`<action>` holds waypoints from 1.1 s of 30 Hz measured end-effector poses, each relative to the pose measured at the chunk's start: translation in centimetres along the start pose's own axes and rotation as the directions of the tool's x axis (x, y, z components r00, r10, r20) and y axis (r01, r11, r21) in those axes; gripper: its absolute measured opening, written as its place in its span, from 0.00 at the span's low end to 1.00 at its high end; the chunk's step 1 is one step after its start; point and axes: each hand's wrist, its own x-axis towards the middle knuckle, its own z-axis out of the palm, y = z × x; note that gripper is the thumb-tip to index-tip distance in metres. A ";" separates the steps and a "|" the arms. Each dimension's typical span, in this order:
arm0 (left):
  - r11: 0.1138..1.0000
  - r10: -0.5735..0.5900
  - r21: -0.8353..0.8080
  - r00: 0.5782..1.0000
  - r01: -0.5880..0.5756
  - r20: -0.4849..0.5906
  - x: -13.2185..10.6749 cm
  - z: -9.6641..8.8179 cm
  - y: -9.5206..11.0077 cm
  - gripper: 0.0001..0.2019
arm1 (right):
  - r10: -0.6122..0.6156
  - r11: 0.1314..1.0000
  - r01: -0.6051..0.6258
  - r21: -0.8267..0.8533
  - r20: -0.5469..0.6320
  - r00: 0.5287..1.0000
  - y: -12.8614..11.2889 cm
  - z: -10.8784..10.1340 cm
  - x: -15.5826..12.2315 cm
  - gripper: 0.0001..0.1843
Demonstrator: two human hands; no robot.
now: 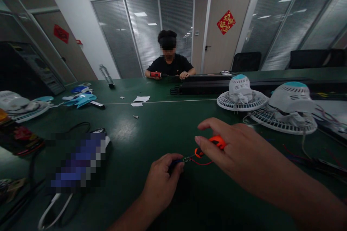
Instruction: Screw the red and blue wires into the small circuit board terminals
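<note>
Near the front of the table, my left hand (pixel 163 177) is closed in a pinch on a small circuit board (pixel 187 159) with a dark blue part at its left end. A thin red wire (pixel 202 164) curves away from the board to the right. My right hand (pixel 230 148) is wrapped round an orange and black screwdriver (pixel 217 142), its handle partly hidden in the palm while thumb and forefinger stand apart. The screwdriver's thin shaft slants down left toward the board; whether its tip touches cannot be made out.
White fan heads (pixel 240 92) with grilles lie at the right, by long black rails (pixel 200 87). Across the table sits a person (pixel 170 63) holding a red tool (pixel 155 74). A blurred phone-like device (pixel 78 162) with a white cable, paper scraps (pixel 141 99) and blue gloves (pixel 81 99) lie left.
</note>
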 end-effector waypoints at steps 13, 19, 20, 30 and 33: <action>1.000 -0.005 -0.019 1.000 0.005 0.011 0.1 0.0 -0.1 0.11 | 0.020 0.993 -0.005 0.119 -0.126 0.992 0.5 1.0 -0.2 0.18; 1.000 -0.027 -0.014 0.999 0.027 0.020 0.1 -0.1 0.0 0.10 | 0.009 1.000 -0.009 0.026 -0.015 1.000 0.1 0.3 -0.3 0.26; 0.999 -0.029 -0.014 0.999 0.029 0.021 0.1 -0.1 0.0 0.10 | -0.003 1.000 0.003 0.009 -0.002 1.000 0.1 0.2 -0.2 0.26; 0.999 -0.034 -0.027 0.999 0.035 0.019 0.1 -0.1 0.1 0.11 | 0.025 1.000 -0.025 -0.018 0.012 1.000 0.0 0.3 0.0 0.16; 0.999 -0.036 -0.024 0.999 0.037 0.019 0.0 -0.1 0.1 0.11 | 0.015 0.999 -0.015 -0.031 0.015 1.000 -0.2 0.0 -0.1 0.13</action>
